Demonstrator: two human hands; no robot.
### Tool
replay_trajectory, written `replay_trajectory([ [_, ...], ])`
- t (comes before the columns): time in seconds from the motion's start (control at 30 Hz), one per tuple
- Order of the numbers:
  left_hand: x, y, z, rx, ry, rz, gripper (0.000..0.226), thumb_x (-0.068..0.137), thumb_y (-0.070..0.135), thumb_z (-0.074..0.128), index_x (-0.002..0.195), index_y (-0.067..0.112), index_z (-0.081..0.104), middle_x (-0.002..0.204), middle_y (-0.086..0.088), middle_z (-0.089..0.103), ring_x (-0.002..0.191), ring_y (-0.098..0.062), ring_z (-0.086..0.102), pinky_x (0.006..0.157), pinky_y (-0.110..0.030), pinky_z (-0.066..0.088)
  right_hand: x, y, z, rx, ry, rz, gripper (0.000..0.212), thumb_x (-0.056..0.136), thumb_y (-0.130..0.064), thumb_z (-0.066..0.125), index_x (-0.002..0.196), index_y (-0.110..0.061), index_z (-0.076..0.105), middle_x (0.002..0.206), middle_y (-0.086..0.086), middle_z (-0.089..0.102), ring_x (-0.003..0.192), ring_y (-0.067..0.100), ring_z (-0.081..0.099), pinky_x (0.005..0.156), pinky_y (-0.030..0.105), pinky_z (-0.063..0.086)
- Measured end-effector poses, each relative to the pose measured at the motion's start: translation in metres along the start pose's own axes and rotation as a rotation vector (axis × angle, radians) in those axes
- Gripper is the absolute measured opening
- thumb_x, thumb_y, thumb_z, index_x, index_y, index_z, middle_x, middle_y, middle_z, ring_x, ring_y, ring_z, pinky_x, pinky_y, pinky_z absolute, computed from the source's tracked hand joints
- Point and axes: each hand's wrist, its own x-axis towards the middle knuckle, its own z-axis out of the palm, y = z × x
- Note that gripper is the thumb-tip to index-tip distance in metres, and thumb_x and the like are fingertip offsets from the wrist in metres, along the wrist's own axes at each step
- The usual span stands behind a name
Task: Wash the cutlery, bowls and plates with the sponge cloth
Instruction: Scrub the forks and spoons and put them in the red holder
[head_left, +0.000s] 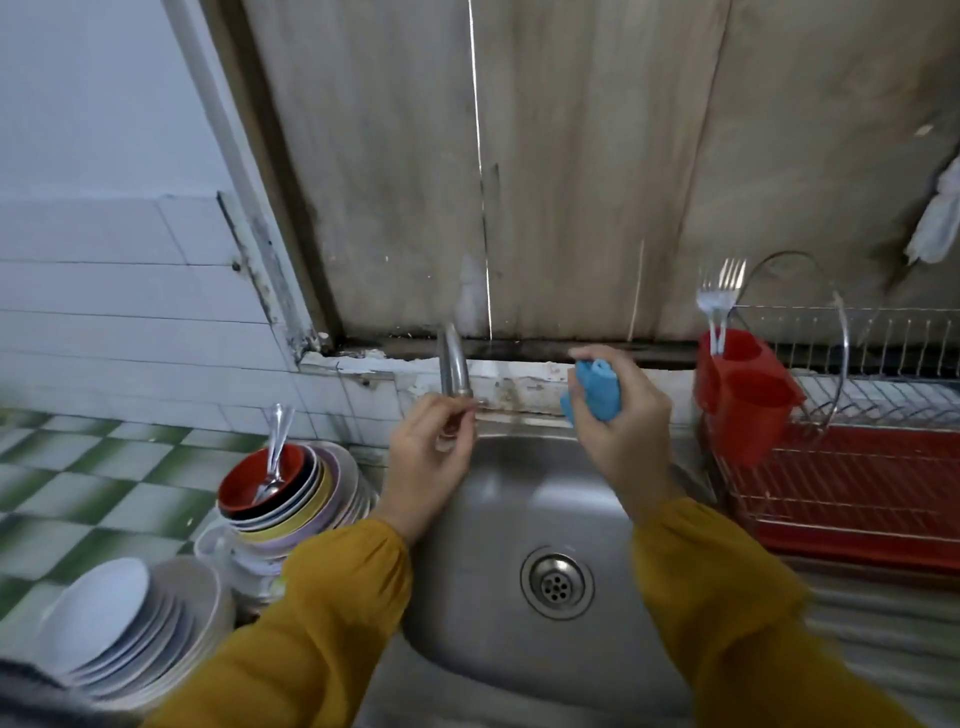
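Sponge cloth (597, 389): bunched in our right hand (621, 431), fingers curled round it, above the sink (498, 519).
Left hand (431, 452): fingers pinch the base of the tap (453, 358); we see no water running.
Done: two forks (719, 296) stand in the red holder (743, 400), likely washed.
Left: stacked bowls (291, 493), spoons (275, 452) and plates (119, 623) wait beside the sink; we judge most work remains.

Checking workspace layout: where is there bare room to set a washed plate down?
Bare: the sink around the drain, the dish rack right of the red cutlery holder, the tiled counter left of the bowl stack. Crowded: the plate stack and bowl stack beside the sink.
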Motion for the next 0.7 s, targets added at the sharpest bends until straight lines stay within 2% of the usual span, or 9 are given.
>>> replay_trajectory([
  [0.13, -0.039, -0.050, -0.054, 0.121, 0.148, -0.189, 0.014, 0.086, -0.004, 0.065, 0.097, 0.003, 0.068, 0.091, -0.001, 0.064, 0.086, 0.001, 0.057, 0.079, -0.013, 0.047, -0.041, -0.015, 0.050, 0.121, -0.133, 0.116, 0.027, 0.084, -0.027, 0.063, 0.109, -0.018, 0.063, 0.105, -0.011, 0.063, 0.094, 0.006, 0.062, 0.083, 0.016, 0.052],
  [0.2, -0.052, -0.079, -0.077, 0.195, 0.174, -0.363, 0.012, 0.088, -0.002, 0.063, 0.095, 0.005, 0.069, 0.090, -0.003, 0.066, 0.084, -0.013, 0.061, 0.079, -0.025, 0.051, -0.058, -0.022, 0.074, 0.187, -0.221, 0.152, 0.028, 0.081, -0.014, 0.066, 0.108, -0.023, 0.063, 0.104, -0.018, 0.062, 0.096, 0.000, 0.061, 0.084, 0.014, 0.049],
  [0.27, -0.058, -0.108, -0.098, 0.300, 0.164, -0.524, 0.011, 0.089, 0.000, 0.062, 0.093, 0.003, 0.071, 0.088, -0.008, 0.069, 0.083, -0.024, 0.064, 0.079, -0.031, 0.050, -0.070, -0.025, 0.096, 0.214, -0.338, 0.181, 0.035, 0.081, -0.006, 0.067, 0.107, -0.028, 0.062, 0.103, -0.015, 0.064, 0.094, 0.001, 0.062, 0.081, 0.018, 0.051],
  [0.33, -0.063, -0.133, -0.114, 0.382, 0.120, -0.694, 0.014, 0.089, 0.000, 0.060, 0.096, -0.001, 0.072, 0.094, -0.016, 0.071, 0.088, -0.032, 0.065, 0.082, -0.032, 0.046, -0.081, -0.027, 0.118, 0.207, -0.462, 0.268, 0.036, 0.083, -0.005, 0.069, 0.107, -0.031, 0.063, 0.103, -0.011, 0.065, 0.092, 0.006, 0.063, 0.079, 0.021, 0.051],
  [0.43, -0.066, -0.159, -0.129, 0.415, 0.030, -0.876, 0.023, 0.091, -0.003, 0.053, 0.106, -0.002, 0.071, 0.107, -0.021, 0.070, 0.100, -0.037, 0.063, 0.090, -0.037, 0.046, -0.096, -0.028, 0.145, 0.174, -0.596, 0.376, 0.034, 0.082, -0.002, 0.068, 0.110, -0.021, 0.067, 0.101, -0.010, 0.065, 0.092, 0.010, 0.062, 0.078, 0.021, 0.047],
  [0.57, -0.062, -0.187, -0.145, 0.422, -0.098, -0.987, 0.027, 0.091, -0.006, 0.050, 0.110, -0.002, 0.069, 0.114, -0.021, 0.067, 0.106, -0.038, 0.060, 0.094, -0.039, 0.046, -0.114, -0.032, 0.178, 0.154, -0.727, 0.419, 0.031, 0.084, -0.009, 0.068, 0.114, -0.020, 0.066, 0.106, -0.004, 0.066, 0.096, 0.017, 0.062, 0.084, 0.027, 0.049],
  [0.7, -0.049, -0.218, -0.152, 0.437, -0.238, -1.042, 0.024, 0.091, -0.002, 0.057, 0.113, -0.003, 0.067, 0.114, -0.022, 0.065, 0.107, -0.037, 0.058, 0.091, -0.038, 0.046, -0.130, -0.029, 0.203, 0.078, -0.865, 0.406, 0.036, 0.089, -0.020, 0.068, 0.124, -0.026, 0.060, 0.119, -0.002, 0.060, 0.102, 0.014, 0.058, 0.091, 0.031, 0.049],
])
